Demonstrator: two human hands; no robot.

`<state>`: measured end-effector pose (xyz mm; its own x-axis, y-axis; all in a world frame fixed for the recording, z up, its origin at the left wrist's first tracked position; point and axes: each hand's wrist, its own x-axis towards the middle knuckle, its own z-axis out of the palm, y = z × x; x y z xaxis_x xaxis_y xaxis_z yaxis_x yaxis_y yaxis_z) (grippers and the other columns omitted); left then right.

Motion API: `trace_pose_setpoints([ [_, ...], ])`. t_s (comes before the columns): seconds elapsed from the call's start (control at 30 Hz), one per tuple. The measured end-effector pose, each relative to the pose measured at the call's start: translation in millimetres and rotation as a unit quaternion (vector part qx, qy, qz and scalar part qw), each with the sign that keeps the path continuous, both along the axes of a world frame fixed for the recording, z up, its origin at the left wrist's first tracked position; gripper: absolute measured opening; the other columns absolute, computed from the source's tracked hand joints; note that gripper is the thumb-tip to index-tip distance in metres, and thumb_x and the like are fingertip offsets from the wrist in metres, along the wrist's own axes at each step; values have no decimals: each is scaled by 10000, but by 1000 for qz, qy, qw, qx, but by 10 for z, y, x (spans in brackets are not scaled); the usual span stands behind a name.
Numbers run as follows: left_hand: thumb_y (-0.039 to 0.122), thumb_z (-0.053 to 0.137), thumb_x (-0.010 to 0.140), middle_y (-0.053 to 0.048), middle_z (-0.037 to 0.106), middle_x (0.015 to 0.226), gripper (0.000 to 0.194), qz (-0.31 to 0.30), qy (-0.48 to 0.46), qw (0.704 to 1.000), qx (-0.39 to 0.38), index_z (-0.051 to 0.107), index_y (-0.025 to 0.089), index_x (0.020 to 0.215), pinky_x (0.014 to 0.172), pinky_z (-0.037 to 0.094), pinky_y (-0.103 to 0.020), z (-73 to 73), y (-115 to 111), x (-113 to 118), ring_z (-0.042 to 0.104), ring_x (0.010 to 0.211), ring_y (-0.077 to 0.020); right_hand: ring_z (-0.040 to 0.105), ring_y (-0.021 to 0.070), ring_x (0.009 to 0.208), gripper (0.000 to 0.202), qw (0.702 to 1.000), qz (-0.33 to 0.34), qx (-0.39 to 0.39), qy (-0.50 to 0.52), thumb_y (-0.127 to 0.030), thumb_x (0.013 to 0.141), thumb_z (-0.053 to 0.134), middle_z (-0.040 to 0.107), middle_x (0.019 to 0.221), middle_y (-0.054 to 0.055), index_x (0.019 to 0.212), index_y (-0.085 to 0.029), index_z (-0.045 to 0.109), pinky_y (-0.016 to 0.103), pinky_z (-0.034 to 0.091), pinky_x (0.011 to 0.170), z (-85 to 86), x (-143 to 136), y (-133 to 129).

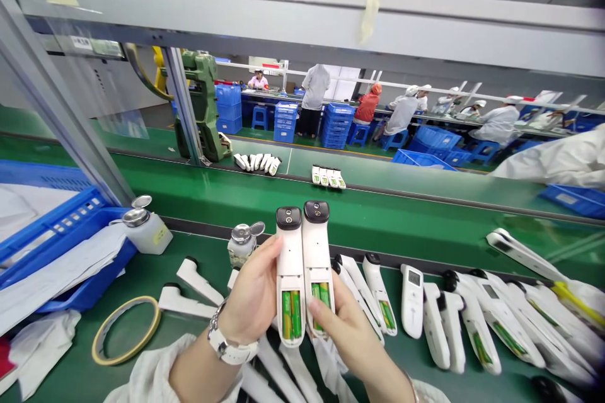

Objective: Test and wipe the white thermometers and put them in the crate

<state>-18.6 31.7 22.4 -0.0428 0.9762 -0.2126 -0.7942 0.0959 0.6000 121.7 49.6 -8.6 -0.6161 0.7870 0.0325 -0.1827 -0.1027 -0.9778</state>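
Two white handheld thermometers with black heads are held upright side by side. My left hand (253,289), with a watch at its wrist, grips the left thermometer (289,258). Around the right thermometer (316,252) my right hand (350,327) is closed, its thumb over the batteries. Both battery compartments face me uncovered, with green batteries inside. More white thermometers (413,302) lie on the green bench to the right, some showing batteries. Others lie at the left (196,280) and beneath my hands.
A tape roll (99,346) and blue basket (85,217) with papers are at left. Two dispenser bottles (154,236) (236,252) stand near the belt edge. Small thermometer groups (328,177) (258,162) lie beyond the belt. A metal frame crosses above; people work behind.
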Motion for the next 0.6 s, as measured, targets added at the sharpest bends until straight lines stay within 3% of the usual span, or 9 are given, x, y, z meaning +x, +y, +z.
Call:
trace_pose_setpoints([
  [0.1,274,532,844,-106,633,1091,261,8,3,1000,14,592,153,1067,945,429,-439,-10,-5,-5,577,1031,-263,541,181,1049,287,1000,11,-8,27,-391,897,507,601,1135,2,1176,-330,545,338,386,978,-2,4,7],
  [0.23,269,524,858,-67,656,1027,230,15,8,999,43,615,177,1047,895,467,-371,-21,4,-9,598,967,-204,505,206,1157,332,999,17,-29,33,-405,912,465,566,1250,12,1237,-349,508,379,332,1043,-2,19,10],
  [0.37,266,528,857,-62,660,1020,217,16,1,999,48,623,174,1030,873,483,-351,-18,3,-8,599,971,-199,527,216,1128,342,1000,17,-14,18,-390,902,495,569,1247,19,1239,-332,498,379,378,997,-14,24,14],
  [0.5,272,537,852,-58,666,995,203,23,11,998,49,623,177,1010,836,503,-344,-25,-14,2,610,946,-199,588,186,946,333,1000,11,5,-2,-383,866,563,632,1084,13,1185,-302,512,309,467,821,-29,0,-4],
  [0.6,244,550,845,-46,672,970,211,31,50,996,62,612,187,1039,794,516,-321,-33,-25,15,622,893,-181,581,165,906,394,1000,-2,13,-17,-340,808,655,634,994,-7,1164,-288,493,280,463,793,-26,-26,-31],
])
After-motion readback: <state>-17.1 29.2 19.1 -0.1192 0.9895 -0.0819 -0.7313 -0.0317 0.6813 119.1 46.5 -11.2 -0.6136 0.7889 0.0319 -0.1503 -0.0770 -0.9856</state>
